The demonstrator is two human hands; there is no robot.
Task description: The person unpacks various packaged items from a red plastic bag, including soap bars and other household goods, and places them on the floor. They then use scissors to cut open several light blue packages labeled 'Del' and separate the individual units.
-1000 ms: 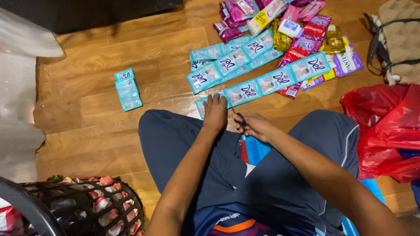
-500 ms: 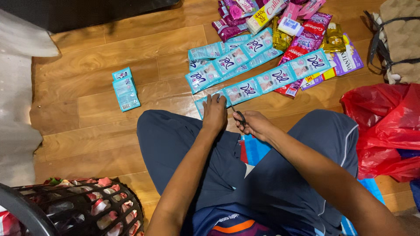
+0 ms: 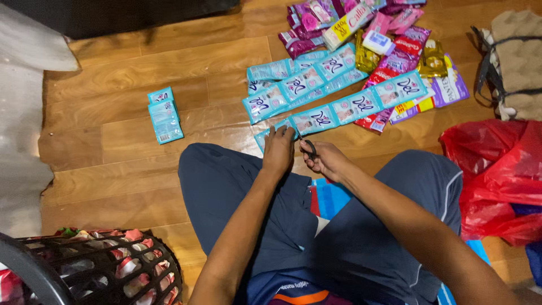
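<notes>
I sit on a wooden floor with my knees apart. My left hand [image 3: 278, 148] presses down the near end of a strip of light blue sachets [image 3: 355, 104] that runs away to the right. My right hand [image 3: 326, 160] grips small dark scissors [image 3: 308, 146], whose blades touch the strip just right of my left fingers. More blue sachet strips [image 3: 293, 85] lie beyond it.
A small stack of cut blue sachets [image 3: 165, 115] lies to the left. Pink, purple and gold sachets [image 3: 389, 45] are piled at the far right. A red plastic bag [image 3: 497, 175] sits right, a black mesh basket [image 3: 107, 271] near left, and a tan bag [image 3: 516, 62] at the far right.
My hands stay on the strip with the scissors at its near end. The view has shifted slightly.
</notes>
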